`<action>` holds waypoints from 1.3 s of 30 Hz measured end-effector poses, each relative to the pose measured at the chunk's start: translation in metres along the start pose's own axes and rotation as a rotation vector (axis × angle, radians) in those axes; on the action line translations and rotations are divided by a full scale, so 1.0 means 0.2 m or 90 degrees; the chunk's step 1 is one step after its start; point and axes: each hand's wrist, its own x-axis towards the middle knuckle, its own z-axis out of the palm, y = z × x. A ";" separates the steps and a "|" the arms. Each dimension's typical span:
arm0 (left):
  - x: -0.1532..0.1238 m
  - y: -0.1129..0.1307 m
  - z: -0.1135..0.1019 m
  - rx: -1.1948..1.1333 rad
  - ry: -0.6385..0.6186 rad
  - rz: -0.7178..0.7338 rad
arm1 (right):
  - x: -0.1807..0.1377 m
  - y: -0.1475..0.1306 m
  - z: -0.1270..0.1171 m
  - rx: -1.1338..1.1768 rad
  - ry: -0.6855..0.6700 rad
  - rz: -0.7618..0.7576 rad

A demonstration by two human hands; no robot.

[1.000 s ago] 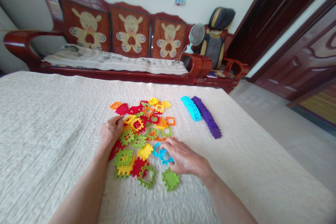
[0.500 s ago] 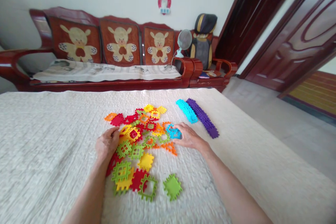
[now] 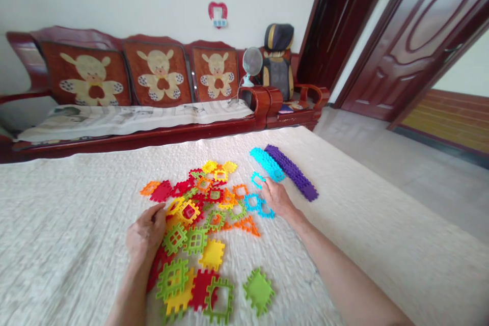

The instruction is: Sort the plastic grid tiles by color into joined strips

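Observation:
My right hand (image 3: 277,196) pinches a light blue interlocking tile (image 3: 258,180) with a cut-out middle, in front of the row of light blue tiles (image 3: 268,163). Two more light blue tiles, one whole frame (image 3: 252,202) and one partly by my wrist (image 3: 265,209), lie just left of and below that hand. At the left edge of the mixed pile, my left hand (image 3: 145,234) rests with its fingers curled beside a yellow tile (image 3: 175,207). Whether anything is in those fingers is hidden. Red, orange, yellow and green tiles overlap between my hands.
A row of purple tiles (image 3: 292,173) lies right of the light blue row. Nearer me are a solid green tile (image 3: 259,291) and a green frame tile (image 3: 231,301). Beyond the cloth-covered table (image 3: 362,244) stand a wooden sofa (image 3: 160,131) and a fan (image 3: 252,63).
The light blue tiles under my right hand have come apart; that hand now lifts one toward the light blue row. My left hand stays by the pile. The view has turned rightward.

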 end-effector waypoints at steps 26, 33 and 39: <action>0.02 -0.01 0.00 0.014 -0.015 -0.020 | 0.01 -0.05 -0.16 -0.294 -0.094 0.202; 0.04 -0.04 0.02 0.025 -0.019 -0.023 | 0.03 -0.02 -0.12 -0.281 -0.092 0.225; 0.05 -0.05 0.03 0.034 -0.014 -0.021 | 0.05 0.08 -0.18 -0.245 0.010 0.213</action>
